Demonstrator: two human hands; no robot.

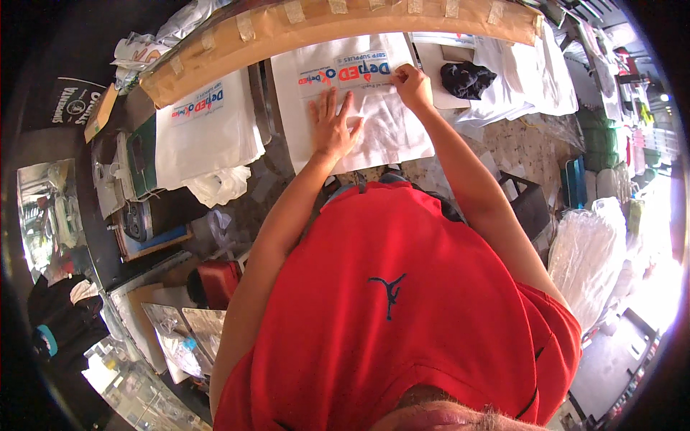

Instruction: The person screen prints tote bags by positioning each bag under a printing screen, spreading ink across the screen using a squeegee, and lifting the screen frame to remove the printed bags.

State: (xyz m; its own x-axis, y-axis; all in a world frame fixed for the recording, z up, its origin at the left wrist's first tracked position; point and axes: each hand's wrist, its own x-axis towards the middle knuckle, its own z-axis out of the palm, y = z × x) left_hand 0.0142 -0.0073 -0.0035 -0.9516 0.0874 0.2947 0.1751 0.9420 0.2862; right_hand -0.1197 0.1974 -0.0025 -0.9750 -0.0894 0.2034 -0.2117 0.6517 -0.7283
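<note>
A white, fabric-like sheet or bag (388, 136) with red and blue printing lies spread out before me, its near edge hanging toward my body. My left hand (334, 128) rests flat on it just below the print, fingers spread. At the right end of the print my right hand (413, 87) is closed in a pinch, fingertips on the surface. What those fingertips grip, if anything, is too small to make out. Wrinkles run through the cloth below the right hand.
A long cardboard piece with tape strips (323, 29) spans the far side. Left stands a stack of similar printed white pieces (208, 133). A black crumpled cloth (467, 79) and white sheets (535, 68) lie right. A dark bin (528, 205) stands on the floor at right.
</note>
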